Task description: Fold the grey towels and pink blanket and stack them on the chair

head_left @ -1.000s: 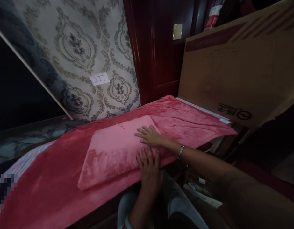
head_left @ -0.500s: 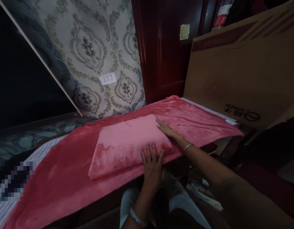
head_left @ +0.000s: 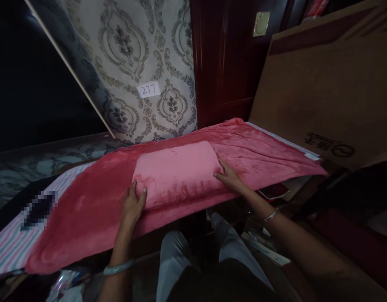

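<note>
A soft pink plush bundle [head_left: 177, 167], rectangular and thick, lies on a larger pink plush cloth [head_left: 92, 214]. Whether it is a folded blanket or a pillow I cannot tell. My left hand [head_left: 132, 203] touches its near left corner, thumb and fingers apart. At the right end, my right hand [head_left: 229, 175] rests against the edge with its thumb and fingers spread. Neither hand visibly grips the fabric, though some fingertips are hidden against the ends.
Striped cloth [head_left: 64, 184] shows beneath the pink cloth, with a blurred dark patch on it. A large cardboard box [head_left: 325, 88] leans at the right. Behind are patterned wallpaper [head_left: 124, 46], a number label [head_left: 149, 89] and a dark red door [head_left: 227, 54]. My knees are below.
My left hand has moved left from the front edge to the left end of the bundle. My right hand has slid down its right end. The view has shifted slightly.
</note>
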The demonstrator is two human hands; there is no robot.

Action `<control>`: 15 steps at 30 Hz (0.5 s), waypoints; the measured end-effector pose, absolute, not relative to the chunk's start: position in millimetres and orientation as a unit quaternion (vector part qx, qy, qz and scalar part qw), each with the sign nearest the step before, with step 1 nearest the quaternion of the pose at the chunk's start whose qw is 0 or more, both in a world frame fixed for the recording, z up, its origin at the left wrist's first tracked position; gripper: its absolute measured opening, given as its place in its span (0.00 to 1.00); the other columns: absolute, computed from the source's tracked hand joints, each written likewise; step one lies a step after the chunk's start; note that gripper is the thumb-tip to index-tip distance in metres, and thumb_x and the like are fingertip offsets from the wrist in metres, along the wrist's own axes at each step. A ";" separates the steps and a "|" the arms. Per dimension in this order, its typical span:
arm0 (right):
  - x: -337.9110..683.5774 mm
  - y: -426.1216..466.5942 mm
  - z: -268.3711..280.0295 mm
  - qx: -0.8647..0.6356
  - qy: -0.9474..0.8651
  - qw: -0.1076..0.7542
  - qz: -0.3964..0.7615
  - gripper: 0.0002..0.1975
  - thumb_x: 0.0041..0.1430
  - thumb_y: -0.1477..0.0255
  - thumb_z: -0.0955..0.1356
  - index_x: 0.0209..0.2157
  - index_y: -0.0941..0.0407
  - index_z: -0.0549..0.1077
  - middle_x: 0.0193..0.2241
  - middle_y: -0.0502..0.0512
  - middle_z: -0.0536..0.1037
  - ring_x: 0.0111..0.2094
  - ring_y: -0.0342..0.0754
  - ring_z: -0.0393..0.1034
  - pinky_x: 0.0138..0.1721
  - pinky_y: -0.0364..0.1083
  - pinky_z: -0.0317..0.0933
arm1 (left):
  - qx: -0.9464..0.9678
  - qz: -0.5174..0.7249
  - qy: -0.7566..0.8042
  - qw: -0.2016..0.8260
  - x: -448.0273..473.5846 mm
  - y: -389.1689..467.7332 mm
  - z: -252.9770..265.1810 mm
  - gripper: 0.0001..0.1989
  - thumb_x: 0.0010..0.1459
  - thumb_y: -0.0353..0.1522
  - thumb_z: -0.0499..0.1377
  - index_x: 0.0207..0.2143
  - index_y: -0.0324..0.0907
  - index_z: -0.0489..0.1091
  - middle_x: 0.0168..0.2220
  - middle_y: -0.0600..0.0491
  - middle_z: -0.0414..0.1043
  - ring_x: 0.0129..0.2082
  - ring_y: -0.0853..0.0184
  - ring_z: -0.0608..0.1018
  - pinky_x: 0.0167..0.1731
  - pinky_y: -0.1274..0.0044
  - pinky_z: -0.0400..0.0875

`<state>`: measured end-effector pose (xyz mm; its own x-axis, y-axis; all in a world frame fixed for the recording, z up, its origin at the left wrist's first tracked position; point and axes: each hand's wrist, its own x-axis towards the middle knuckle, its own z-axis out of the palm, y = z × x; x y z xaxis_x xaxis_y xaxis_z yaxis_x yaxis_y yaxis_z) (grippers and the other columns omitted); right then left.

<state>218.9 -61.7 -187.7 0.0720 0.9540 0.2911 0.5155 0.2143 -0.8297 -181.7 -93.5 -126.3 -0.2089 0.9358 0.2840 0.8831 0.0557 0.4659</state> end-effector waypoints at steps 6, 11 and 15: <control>230.8 -59.2 -194.6 -0.559 -0.618 0.486 0.264 0.43 0.52 0.62 0.69 0.68 0.57 0.57 0.65 0.59 0.64 0.65 0.57 0.58 0.67 0.58 0.51 | 0.642 0.392 0.653 0.091 -192.7 -87.4 -157.2 0.32 0.60 0.44 0.51 0.60 0.33 0.65 0.60 0.39 0.69 0.61 0.52 0.70 0.62 0.60 0.62; 233.6 -76.5 -185.0 -0.602 -0.627 0.453 0.196 0.37 0.57 0.58 0.66 0.66 0.57 0.62 0.61 0.62 0.70 0.61 0.60 0.63 0.63 0.62 0.55 | 0.618 0.413 0.649 0.163 -200.2 -90.1 -155.3 0.32 0.60 0.45 0.52 0.60 0.34 0.65 0.61 0.38 0.68 0.61 0.53 0.70 0.61 0.60 0.63; 189.1 -95.4 -149.3 -0.564 -0.709 0.421 0.036 0.29 0.66 0.61 0.59 0.65 0.56 0.65 0.63 0.61 0.66 0.65 0.60 0.56 0.67 0.63 0.47 | 0.606 0.407 0.683 0.033 -186.8 -107.2 -139.6 0.32 0.63 0.43 0.49 0.61 0.29 0.64 0.61 0.33 0.66 0.61 0.49 0.68 0.61 0.56 0.63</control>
<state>189.1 -95.4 -149.3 -0.0082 0.8304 0.5572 0.7702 0.3606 -0.5261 -186.8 -107.2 -139.6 -0.2635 0.8543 0.4481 0.8011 -0.0650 0.5949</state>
